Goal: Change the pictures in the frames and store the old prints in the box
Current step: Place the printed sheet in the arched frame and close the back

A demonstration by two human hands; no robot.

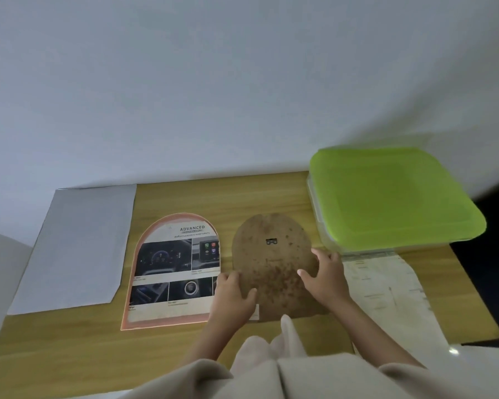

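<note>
An arched frame (144, 283) with a pale orange rim lies face up on the wooden table (84, 341), showing a car-interior print (173, 269) headed "ADVANCED". Right of it lies a second arched frame face down, its brown, speckled backboard (271, 254) up, with a small metal hanger near the top. My left hand (232, 298) rests on the backboard's lower left edge, thumb on top. My right hand (326, 277) presses on its right side, fingers spread. A clear box with a lime-green lid (392, 197) stands shut at the back right.
A grey-white sheet (75, 249) lies at the left, against the wall. A pale printed sheet (386, 292) lies right of my right hand, partly under the box. The table ends at the right, beyond the box. Beige sleeves fill the bottom.
</note>
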